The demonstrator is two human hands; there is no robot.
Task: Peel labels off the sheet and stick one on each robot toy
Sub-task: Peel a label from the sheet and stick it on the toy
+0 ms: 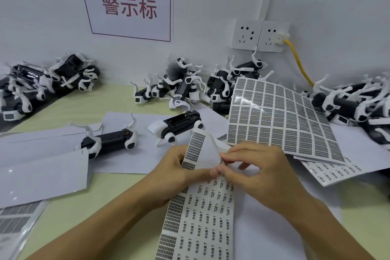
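label sheet (202, 213) nearest, top curled back, pinched by left hand (179, 167). right hand (257, 167) fingertips clamped on a label (221, 161) at that curl. two toys (109, 140) just beyond sheet.

One head-worn wide-angle view looks forward and down, close over the hands (221, 167) at lower centre; the wall (211, 55) fills the upper frame, edges probably lens-bent.
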